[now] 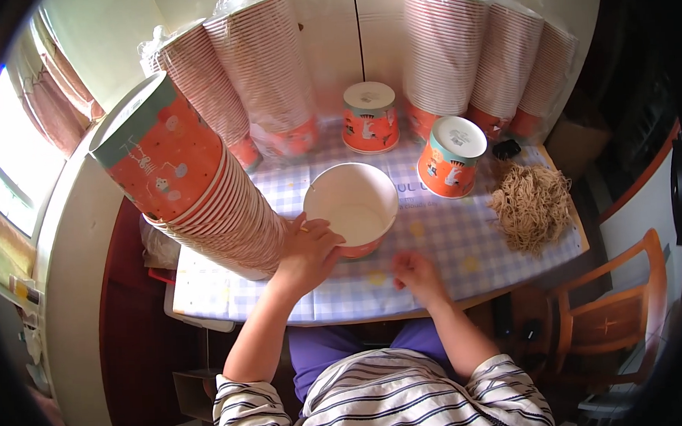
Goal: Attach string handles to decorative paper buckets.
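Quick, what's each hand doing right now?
Left hand: open, touching the round orange paper tub with white inside.
Right hand: loosely closed, nothing visible in it.

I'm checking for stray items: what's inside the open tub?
The tub shows a white wall and base, with no loose item visible; its near inner side is hidden, partly behind the left hand.

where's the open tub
In the head view, the open tub stands centrally, right of the tall unwrapped stack, the left hand at its near side.

There are six stacks [203, 188], three loose cups [449, 162], one strand pile [532, 208].
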The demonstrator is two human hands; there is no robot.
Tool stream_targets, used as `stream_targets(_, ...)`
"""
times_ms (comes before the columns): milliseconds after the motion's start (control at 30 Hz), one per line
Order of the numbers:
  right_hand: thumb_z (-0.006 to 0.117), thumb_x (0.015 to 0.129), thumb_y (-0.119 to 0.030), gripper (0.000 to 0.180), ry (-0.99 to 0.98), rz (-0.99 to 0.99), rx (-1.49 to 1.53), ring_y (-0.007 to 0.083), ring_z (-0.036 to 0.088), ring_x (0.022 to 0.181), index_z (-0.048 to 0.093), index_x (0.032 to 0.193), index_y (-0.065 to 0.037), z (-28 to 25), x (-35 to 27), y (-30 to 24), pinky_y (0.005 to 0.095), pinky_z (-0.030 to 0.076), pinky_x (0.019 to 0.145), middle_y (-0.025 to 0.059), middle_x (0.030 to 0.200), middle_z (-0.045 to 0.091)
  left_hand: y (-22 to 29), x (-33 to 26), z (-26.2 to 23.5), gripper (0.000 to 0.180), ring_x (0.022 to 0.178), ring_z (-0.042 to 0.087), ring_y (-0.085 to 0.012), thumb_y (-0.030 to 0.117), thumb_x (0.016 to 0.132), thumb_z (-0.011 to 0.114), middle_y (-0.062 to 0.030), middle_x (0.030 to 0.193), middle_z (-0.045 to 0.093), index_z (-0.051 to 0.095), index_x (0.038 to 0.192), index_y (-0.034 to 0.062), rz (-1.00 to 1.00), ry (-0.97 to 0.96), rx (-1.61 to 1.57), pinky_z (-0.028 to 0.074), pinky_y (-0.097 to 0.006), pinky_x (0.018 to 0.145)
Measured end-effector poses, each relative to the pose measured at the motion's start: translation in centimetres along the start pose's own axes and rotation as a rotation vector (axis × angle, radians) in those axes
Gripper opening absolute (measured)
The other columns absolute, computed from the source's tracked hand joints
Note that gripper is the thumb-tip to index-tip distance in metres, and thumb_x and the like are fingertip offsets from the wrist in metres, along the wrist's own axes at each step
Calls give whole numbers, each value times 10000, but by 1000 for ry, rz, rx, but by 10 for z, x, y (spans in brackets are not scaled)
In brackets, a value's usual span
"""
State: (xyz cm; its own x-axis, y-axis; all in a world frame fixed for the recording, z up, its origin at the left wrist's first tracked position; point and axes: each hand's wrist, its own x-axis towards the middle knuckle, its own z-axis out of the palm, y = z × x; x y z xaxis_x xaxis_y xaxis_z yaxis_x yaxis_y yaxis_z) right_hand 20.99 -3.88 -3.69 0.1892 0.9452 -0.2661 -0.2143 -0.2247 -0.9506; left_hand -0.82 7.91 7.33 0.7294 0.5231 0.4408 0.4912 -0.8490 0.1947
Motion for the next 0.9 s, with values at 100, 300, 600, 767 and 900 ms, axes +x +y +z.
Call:
stream_targets(100, 724, 800, -170, 426, 34, 56, 103, 128, 598, 627, 494, 1103, 20, 24, -9, -5, 260, 510, 529, 76, 854, 600, 5, 4, 13, 148, 1001, 586, -253, 113, 794, 634, -74, 958, 641, 629, 940, 91, 23, 43, -149, 336, -502, 1024)
stream_targets(300, 724, 797, -119, 372, 99, -150, 143, 146, 614, 629, 493, 1054, 19, 27, 0, -25, 278, 536, 555, 99, 860, 621, 28, 2, 9, 158, 984, 587, -278, 90, 813, 618, -101, 951, 636, 624, 969, 66, -81, 190, -412, 331, -502, 1017)
stream_targets(600, 643, 828, 3, 119, -8, -393, -27, 161, 649, 705, 575, 926, 4, -5, 5, -79, 288, 550, 617, 102, 820, 659, 20, -25, 2, 208, 987, 596, -313, -31, 756, 669, -135, 963, 628, 629, 953, 21, -55, 361, -709, 433, -436, 929)
stream_targets(767, 679, 785, 19, 129, 98, -836, -483, 98, 607, 707, 640, 902, -19, -21, -2, -174, 251, 494, 643, 32, 794, 670, 30, -32, -4, 300, 981, 599, -313, -3, 741, 679, -150, 1038, 616, 635, 1035, 36, -164, 503, -643, 481, -354, 849)
stream_targets(900, 694, 771, -16, 148, 259, -1172, -857, 178, 653, 697, 654, 913, -1, 21, -9, -288, 289, 512, 621, 103, 780, 677, 16, -58, 22, 225, 891, 617, -294, -17, 757, 641, -141, 950, 629, 639, 978, 29, -247, 518, -625, 494, -348, 769)
